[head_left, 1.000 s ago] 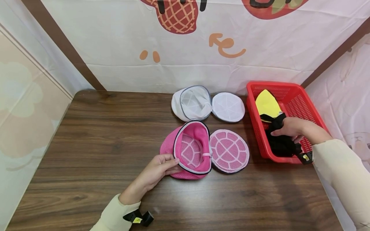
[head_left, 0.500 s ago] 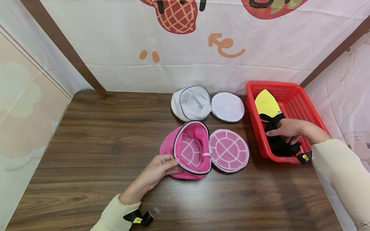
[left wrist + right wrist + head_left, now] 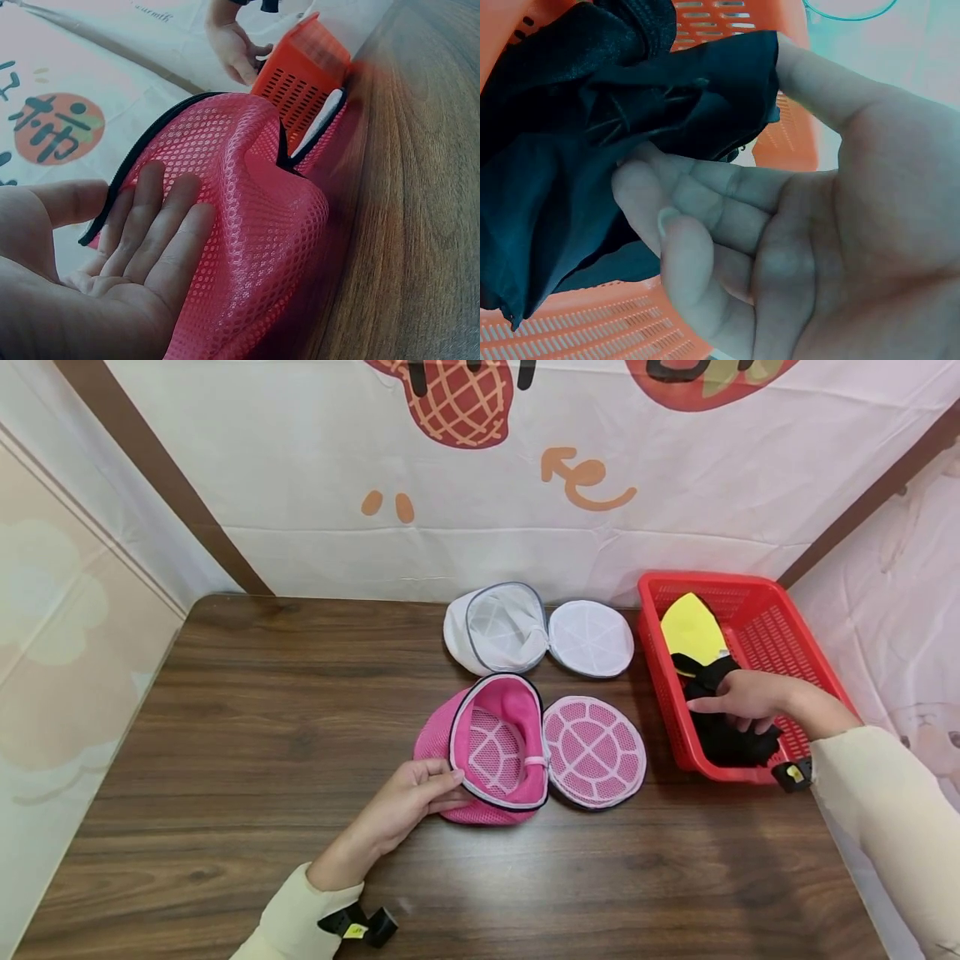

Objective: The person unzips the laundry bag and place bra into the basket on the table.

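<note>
My left hand pinches the near rim of a pink mesh laundry bag, thumb over the zipper edge and fingers along the outside wall. The bag lies with its mouth open, and its round lid is spread flat to the right. In the left wrist view the mesh wall stands beside my fingers. Over at the red basket, my right hand grips a black cloth garment. The right wrist view shows the black fabric between thumb and curled fingers.
Behind the pink bag lies a white laundry bag, unzipped, with its round lid to the right. A yellow cloth piece sits in the basket beyond the black garment. A printed curtain hangs along the table's back edge.
My right hand has shifted slightly left and down over the black garment in the basket. The left hand and both laundry bags have stayed in place.
</note>
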